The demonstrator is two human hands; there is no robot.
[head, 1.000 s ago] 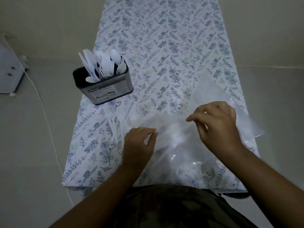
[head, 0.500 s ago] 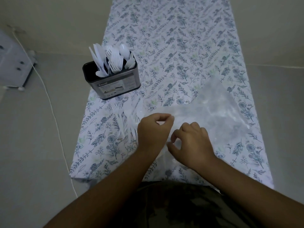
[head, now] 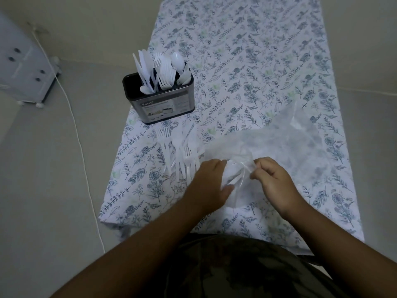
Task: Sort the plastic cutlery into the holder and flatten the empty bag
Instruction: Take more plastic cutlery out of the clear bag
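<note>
A clear plastic bag (head: pixel 285 145) lies crumpled on the flowered tablecloth, right of centre. My left hand (head: pixel 209 186) grips its near left edge, fingers curled into the film. Just right of it, my right hand (head: pixel 277 181) pinches the same edge between thumb and fingers. White cutlery shows faintly through the film between my hands. Several loose white plastic forks (head: pixel 180 155) lie on the cloth left of the bag. A dark metal holder (head: pixel 160 102) stands behind them, filled with white knives, forks and spoons.
The flowered tablecloth (head: pixel 247 61) covers a narrow table running away from me. A white cable (head: pixel 73 117) trails over the grey floor on the left, near a pale cabinet (head: pixel 23 69) on small feet. My camouflage-patterned clothing fills the bottom.
My right hand came in from the bag's right side to its near edge beside my left hand. Both hands now hold that edge slightly apart, and the bag has bunched up there.
</note>
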